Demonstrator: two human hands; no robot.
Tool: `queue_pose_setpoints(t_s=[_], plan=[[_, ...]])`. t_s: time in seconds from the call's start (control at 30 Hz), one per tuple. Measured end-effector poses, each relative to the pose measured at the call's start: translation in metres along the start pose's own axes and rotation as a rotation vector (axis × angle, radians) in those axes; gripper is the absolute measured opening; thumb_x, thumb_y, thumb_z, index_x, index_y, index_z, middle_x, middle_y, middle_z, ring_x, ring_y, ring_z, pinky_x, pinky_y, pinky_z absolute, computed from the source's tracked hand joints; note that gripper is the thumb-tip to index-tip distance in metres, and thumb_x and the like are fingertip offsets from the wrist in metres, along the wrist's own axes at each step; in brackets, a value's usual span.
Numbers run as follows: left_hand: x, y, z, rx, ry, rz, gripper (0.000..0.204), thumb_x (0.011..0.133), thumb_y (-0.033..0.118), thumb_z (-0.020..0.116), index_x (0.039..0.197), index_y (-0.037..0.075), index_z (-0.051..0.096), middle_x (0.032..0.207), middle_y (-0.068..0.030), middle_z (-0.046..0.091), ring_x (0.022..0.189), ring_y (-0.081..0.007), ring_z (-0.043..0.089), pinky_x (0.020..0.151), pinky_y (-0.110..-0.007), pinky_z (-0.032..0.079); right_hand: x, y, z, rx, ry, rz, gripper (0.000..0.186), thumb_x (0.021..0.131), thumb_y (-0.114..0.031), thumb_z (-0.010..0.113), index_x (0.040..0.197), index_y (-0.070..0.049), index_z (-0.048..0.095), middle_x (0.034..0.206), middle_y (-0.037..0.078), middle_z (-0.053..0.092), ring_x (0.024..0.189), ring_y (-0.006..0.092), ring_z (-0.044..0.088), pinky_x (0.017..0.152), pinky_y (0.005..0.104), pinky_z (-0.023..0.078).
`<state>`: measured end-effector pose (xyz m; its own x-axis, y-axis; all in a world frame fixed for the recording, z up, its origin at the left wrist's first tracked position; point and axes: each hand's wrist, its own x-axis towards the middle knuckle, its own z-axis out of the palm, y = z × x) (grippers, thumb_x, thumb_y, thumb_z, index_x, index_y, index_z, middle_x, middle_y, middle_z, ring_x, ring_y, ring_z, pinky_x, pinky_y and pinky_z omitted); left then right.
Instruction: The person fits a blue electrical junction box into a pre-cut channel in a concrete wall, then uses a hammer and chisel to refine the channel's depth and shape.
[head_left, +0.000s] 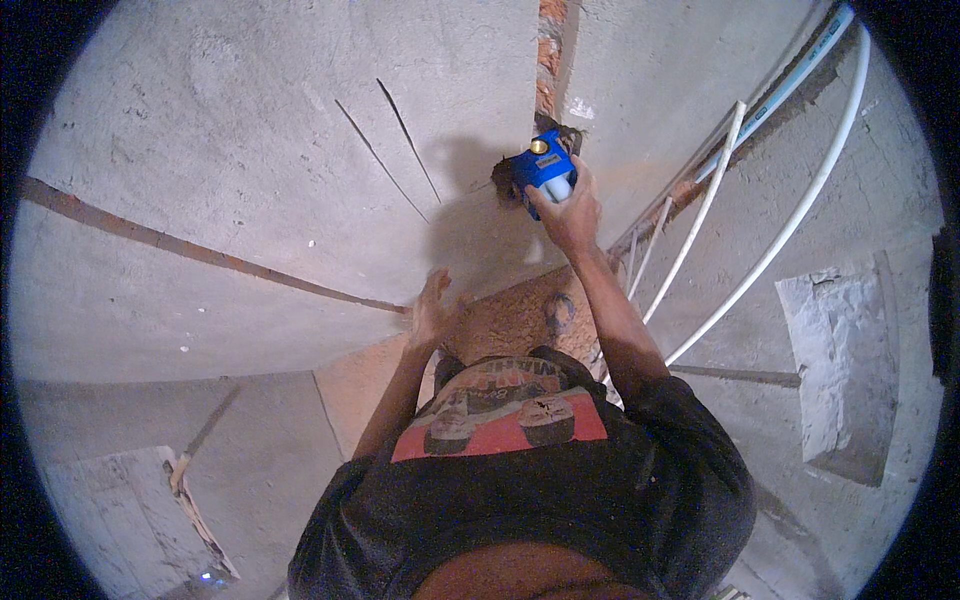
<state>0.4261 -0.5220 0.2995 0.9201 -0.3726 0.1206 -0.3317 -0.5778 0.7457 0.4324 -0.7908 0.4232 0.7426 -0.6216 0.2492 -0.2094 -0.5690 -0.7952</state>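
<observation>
My right hand (566, 212) grips a blue plastic fitting box (545, 158) with a brass port (538, 147) and white cylinders. The box is at a rough, dark cut-out (507, 176) in the grey wall; whether it sits inside cannot be told. A chased channel (549, 60) with exposed red brick runs up from there. My left hand (432, 305) is lower and to the left, near the wall, fingers apart and holding nothing.
White pipes (800, 215) and a blue-marked pipe (785, 88) run along the right. A long groove (200, 238) crosses the left wall, with two dark slits (405, 135) above. Pale rough patches (835, 365) mark both side walls. A rubble-coloured floor (518, 320) shows below.
</observation>
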Motion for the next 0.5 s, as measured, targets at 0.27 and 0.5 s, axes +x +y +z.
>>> queue_pose_setpoints(t_s=[0.27, 0.5], plan=[[-0.01, -0.011, -0.003, 0.008, -0.045, -0.064, 0.052, 0.078, 0.024, 0.069, 0.119, 0.003, 0.047, 0.108, -0.017, 0.059, 0.1, -0.0309, 0.058, 0.085, -0.038, 0.045, 0.018, 0.026, 0.027, 0.01, 0.077, -0.155, 0.083, 0.067, -0.044, 0.073, 0.131, -0.007, 0.035, 0.116, 0.021, 0.054, 0.102, 0.0378, 0.055, 0.084, 0.0447, 0.045], [-0.021, -0.026, 0.001, -0.011, -0.037, -0.13, 0.051, 0.075, 0.022, 0.069, 0.116, 0.002, 0.048, 0.106, -0.0166, 0.059, 0.102, -0.0296, 0.057, 0.087, -0.037, 0.044, 0.024, 0.019, 0.04, 0.02, 0.096, -0.104, 0.083, 0.066, -0.041, 0.076, 0.129, -0.006, 0.035, 0.11, 0.023, 0.056, 0.101, 0.038, 0.056, 0.085, 0.0442, 0.045]])
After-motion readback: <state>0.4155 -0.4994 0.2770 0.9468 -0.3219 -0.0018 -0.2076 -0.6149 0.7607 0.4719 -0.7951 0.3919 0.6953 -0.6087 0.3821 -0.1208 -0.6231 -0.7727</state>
